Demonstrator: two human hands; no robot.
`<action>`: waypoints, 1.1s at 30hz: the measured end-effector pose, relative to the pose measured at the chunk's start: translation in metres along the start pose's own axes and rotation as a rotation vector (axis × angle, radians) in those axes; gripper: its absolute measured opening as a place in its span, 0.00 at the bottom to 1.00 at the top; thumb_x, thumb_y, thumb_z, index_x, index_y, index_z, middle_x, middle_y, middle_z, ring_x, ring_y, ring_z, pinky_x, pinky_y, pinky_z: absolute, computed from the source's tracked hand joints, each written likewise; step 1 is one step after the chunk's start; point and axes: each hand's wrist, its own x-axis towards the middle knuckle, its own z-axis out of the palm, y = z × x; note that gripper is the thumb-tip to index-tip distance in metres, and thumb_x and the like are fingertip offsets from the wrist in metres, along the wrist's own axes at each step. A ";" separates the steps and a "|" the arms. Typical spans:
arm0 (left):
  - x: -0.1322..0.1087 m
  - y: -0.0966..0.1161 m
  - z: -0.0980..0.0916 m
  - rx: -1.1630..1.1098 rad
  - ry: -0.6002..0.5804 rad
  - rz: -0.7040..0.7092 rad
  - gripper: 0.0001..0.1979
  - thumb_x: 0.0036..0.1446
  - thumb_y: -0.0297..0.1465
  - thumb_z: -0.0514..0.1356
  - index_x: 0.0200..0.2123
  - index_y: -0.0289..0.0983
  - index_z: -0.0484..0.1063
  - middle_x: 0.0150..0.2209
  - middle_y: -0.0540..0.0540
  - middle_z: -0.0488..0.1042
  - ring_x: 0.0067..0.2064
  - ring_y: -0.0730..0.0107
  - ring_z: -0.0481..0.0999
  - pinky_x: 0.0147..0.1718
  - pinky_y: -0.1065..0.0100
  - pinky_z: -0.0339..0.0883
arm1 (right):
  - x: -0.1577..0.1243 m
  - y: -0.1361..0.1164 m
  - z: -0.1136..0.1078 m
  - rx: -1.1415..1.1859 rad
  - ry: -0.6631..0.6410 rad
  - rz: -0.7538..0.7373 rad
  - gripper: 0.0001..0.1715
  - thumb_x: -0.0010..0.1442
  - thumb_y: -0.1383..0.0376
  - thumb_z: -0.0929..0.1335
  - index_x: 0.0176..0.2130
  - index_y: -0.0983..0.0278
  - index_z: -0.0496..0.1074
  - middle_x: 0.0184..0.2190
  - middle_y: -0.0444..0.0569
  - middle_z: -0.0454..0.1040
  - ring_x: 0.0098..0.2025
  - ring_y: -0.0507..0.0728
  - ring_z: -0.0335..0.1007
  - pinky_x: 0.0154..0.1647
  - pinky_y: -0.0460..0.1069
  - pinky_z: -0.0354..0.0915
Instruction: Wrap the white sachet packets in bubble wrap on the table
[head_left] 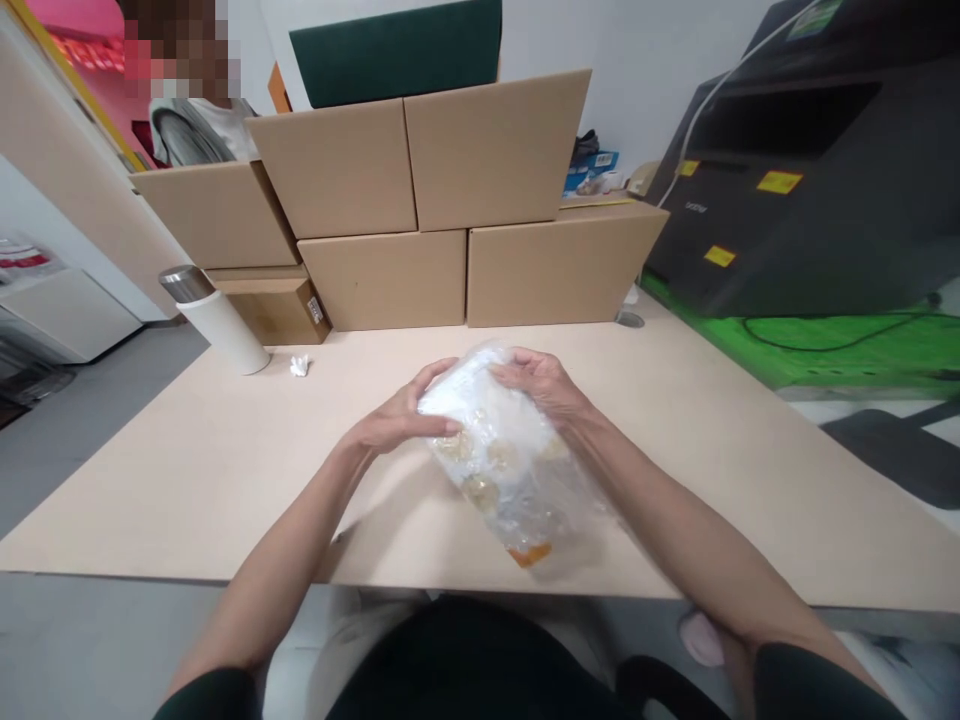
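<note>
A clear plastic bag (499, 450) with white contents and several yellowish round patches is held above the near middle of the table. An orange piece (530, 555) shows at its lower end. My left hand (409, 408) grips the bag's left edge, thumb on top and fingers behind. At the upper right edge, my right hand (544, 385) pinches the plastic between thumb and fingers. What exactly lies inside the bag I cannot make out.
Cardboard boxes (382, 285) stand stacked along the table's (225, 480) back edge, with a dark green box (397, 55) on top. A white bottle (225, 330) and crumpled paper (299, 366) sit at the left. A dark printer (810, 200) is at the right; a person (199, 130) is behind the boxes.
</note>
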 end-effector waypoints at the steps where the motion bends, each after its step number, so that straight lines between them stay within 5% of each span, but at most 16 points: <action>1: 0.003 -0.006 -0.003 -0.060 0.047 -0.033 0.43 0.44 0.36 0.72 0.63 0.42 0.59 0.62 0.39 0.64 0.58 0.52 0.70 0.52 0.57 0.68 | 0.007 0.006 0.001 -0.022 0.032 0.014 0.23 0.39 0.53 0.80 0.32 0.62 0.75 0.26 0.44 0.76 0.26 0.53 0.71 0.29 0.48 0.67; 4: 0.018 -0.030 -0.010 -0.107 0.313 -0.186 0.36 0.43 0.37 0.72 0.55 0.38 0.64 0.49 0.38 0.74 0.43 0.61 0.78 0.38 0.64 0.73 | 0.030 0.028 0.001 -0.242 0.184 0.012 0.24 0.42 0.48 0.77 0.27 0.62 0.70 0.24 0.45 0.74 0.25 0.53 0.69 0.28 0.49 0.66; 8: 0.038 -0.065 -0.017 0.055 0.697 -0.257 0.36 0.48 0.42 0.69 0.55 0.37 0.57 0.36 0.47 0.72 0.30 0.70 0.74 0.27 0.68 0.69 | 0.061 0.056 -0.005 -0.523 0.348 -0.054 0.23 0.47 0.45 0.73 0.27 0.60 0.66 0.25 0.47 0.73 0.31 0.57 0.70 0.33 0.51 0.67; 11: 0.046 -0.078 -0.017 0.188 0.796 -0.217 0.37 0.49 0.42 0.69 0.57 0.40 0.55 0.38 0.47 0.70 0.36 0.65 0.75 0.35 0.64 0.71 | 0.074 0.070 -0.007 -0.652 0.410 -0.111 0.19 0.50 0.50 0.72 0.34 0.61 0.70 0.34 0.51 0.75 0.43 0.62 0.70 0.48 0.55 0.65; 14: 0.045 -0.079 -0.012 0.593 0.881 -0.099 0.28 0.55 0.41 0.65 0.55 0.38 0.61 0.50 0.38 0.67 0.51 0.54 0.72 0.50 0.55 0.67 | 0.077 0.078 -0.010 -0.849 0.433 -0.231 0.21 0.56 0.54 0.69 0.46 0.62 0.73 0.51 0.58 0.72 0.56 0.67 0.61 0.60 0.61 0.57; 17: 0.035 -0.077 0.002 0.952 0.810 -0.006 0.22 0.59 0.43 0.60 0.52 0.36 0.68 0.61 0.33 0.60 0.62 0.46 0.62 0.59 0.48 0.58 | 0.078 0.085 -0.016 -1.145 0.378 -0.354 0.24 0.63 0.55 0.63 0.54 0.63 0.71 0.60 0.59 0.66 0.61 0.69 0.56 0.62 0.64 0.53; 24: 0.020 -0.080 0.028 1.249 0.310 -0.082 0.55 0.47 0.57 0.64 0.69 0.34 0.49 0.72 0.30 0.42 0.72 0.36 0.39 0.65 0.37 0.35 | 0.076 0.083 -0.021 -1.306 0.243 -0.405 0.29 0.70 0.54 0.54 0.59 0.62 0.69 0.65 0.57 0.62 0.67 0.66 0.52 0.66 0.63 0.50; 28: 0.023 -0.076 0.026 1.290 0.249 -0.150 0.55 0.48 0.57 0.63 0.70 0.34 0.47 0.72 0.31 0.40 0.72 0.35 0.38 0.64 0.33 0.34 | 0.059 0.069 -0.011 -1.421 0.067 -0.468 0.32 0.69 0.49 0.55 0.63 0.61 0.65 0.70 0.55 0.54 0.72 0.65 0.42 0.68 0.64 0.43; 33: 0.022 -0.080 0.019 1.253 0.230 -0.108 0.56 0.48 0.58 0.63 0.71 0.35 0.45 0.72 0.31 0.40 0.72 0.36 0.37 0.64 0.34 0.32 | 0.040 0.071 -0.015 -1.461 -0.227 -0.334 0.43 0.66 0.42 0.57 0.69 0.62 0.55 0.72 0.59 0.48 0.73 0.68 0.39 0.69 0.65 0.43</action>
